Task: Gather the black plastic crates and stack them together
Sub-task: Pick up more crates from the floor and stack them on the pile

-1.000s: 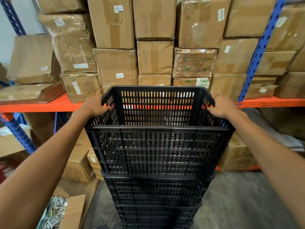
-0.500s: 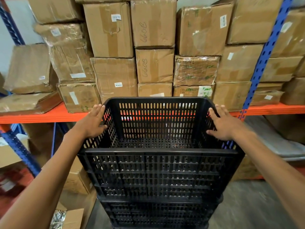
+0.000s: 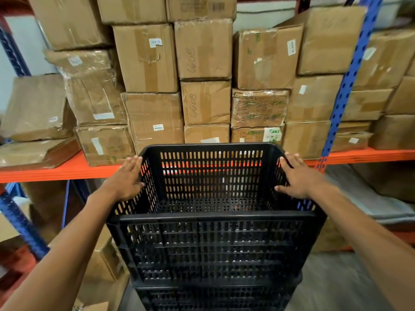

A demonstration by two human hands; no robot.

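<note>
1. Both hands lie flat with fingers spread on the upper side walls of the top black crate (image 3: 211, 221): the left hand (image 3: 125, 180) on the left wall, the right hand (image 3: 298, 178) on the right wall, neither curled around the rim.
2. Open palms on opposite sides suggest pressing or steadying, probably to seat this crate squarely, not to lift it.
3. That crate sits nested on the lower crate (image 3: 213, 297), whose slotted wall shows just beneath; the stack stands on the grey floor (image 3: 332, 286), near the person and in front of the orange shelf beam (image 3: 56, 172).
4. Taped cardboard boxes (image 3: 155, 57) fill the shelf behind, well clear of the stack.
5. No other loose black crate is in view, so how many remain to gather cannot be told.
</note>
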